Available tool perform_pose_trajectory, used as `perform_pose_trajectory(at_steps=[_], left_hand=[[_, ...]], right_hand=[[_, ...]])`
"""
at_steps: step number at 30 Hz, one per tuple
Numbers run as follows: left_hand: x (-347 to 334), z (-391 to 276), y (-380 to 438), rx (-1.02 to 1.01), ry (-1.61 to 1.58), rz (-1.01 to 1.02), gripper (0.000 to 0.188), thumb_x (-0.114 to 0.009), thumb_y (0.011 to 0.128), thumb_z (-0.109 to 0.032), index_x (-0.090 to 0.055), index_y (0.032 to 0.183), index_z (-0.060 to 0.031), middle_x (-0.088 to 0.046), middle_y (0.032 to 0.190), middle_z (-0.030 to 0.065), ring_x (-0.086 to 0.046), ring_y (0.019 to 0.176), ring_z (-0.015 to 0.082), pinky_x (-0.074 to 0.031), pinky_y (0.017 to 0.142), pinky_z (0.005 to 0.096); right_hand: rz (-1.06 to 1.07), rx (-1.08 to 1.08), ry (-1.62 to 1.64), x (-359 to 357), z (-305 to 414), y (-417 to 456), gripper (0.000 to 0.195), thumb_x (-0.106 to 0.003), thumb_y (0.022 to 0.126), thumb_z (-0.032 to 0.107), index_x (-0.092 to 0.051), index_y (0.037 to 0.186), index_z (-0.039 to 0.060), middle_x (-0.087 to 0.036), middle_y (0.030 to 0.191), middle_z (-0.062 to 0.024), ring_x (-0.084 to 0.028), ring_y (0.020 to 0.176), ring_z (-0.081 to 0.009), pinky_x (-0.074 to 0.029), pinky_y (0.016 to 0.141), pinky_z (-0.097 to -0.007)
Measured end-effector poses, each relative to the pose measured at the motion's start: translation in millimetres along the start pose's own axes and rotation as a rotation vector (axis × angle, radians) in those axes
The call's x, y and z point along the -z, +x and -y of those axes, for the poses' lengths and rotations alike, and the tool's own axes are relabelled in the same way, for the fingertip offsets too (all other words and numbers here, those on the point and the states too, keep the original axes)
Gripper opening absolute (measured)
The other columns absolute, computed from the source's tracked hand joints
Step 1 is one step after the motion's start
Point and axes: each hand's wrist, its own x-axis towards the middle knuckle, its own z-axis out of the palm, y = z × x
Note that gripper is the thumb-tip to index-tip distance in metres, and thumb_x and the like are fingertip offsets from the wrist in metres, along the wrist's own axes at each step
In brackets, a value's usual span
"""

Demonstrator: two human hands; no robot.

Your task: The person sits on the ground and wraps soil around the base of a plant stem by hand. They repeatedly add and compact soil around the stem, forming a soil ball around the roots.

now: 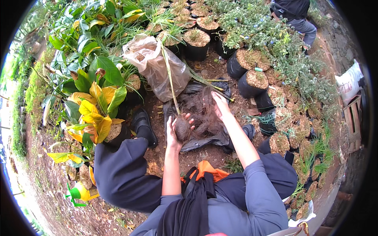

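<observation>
My left hand (172, 132) cups a ball of dark brown fibre (183, 131), and its fingers curl around the far side. A long, pale green stem (169, 70) rises from this ball and leans over a plastic bag. To the right, my right hand (221, 106) is beside loose brown fibre (206, 118), with thin strands against its fingers. Whether it grips those strands is blurred. Under the heap lies a black plastic sheet (192, 145). Cut green stems (203, 79) rest across the sheet's far edge.
A translucent plastic bag (159, 67) stands beyond the sheet. Black-bagged plants (196, 44) line the far and right sides. Yellow-green leafy plants (97, 109) crowd the left, near a yellow spray bottle (79, 191). Another person (295, 17) is at upper right, above a wooden crate (352, 121).
</observation>
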Motion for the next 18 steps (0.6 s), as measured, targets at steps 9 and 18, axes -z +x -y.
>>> perform_pose_trajectory(at_steps=[9,18], left_hand=[[-3.0,23.0,3.1,-0.051,0.098,-0.062,0.056,-0.041,0.093,-0.051,-0.053,0.118,-0.0028,-0.059,0.116,0.0108,-0.059,0.102,0.0223,-0.050,0.085,0.0371],[3.7,48.1,7.6,-0.251,0.274,-0.166,0.034,-0.044,0.099,-0.028,-0.057,0.112,-0.0003,-0.061,0.106,0.0070,-0.059,0.094,0.0130,-0.049,0.082,0.0266]], right_hand=[[0.070,0.571,-1.001,-70.2,29.7,-106.3,0.036,-0.068,0.081,0.012,-0.056,0.111,-0.0027,-0.066,0.090,-0.0200,-0.067,0.081,-0.0217,-0.053,0.071,-0.0319],[0.106,0.607,-1.116,-94.0,19.3,-145.6,0.041,-0.061,0.083,0.014,-0.050,0.121,0.0013,-0.065,0.091,-0.0245,-0.065,0.086,-0.0377,-0.052,0.076,-0.0414]])
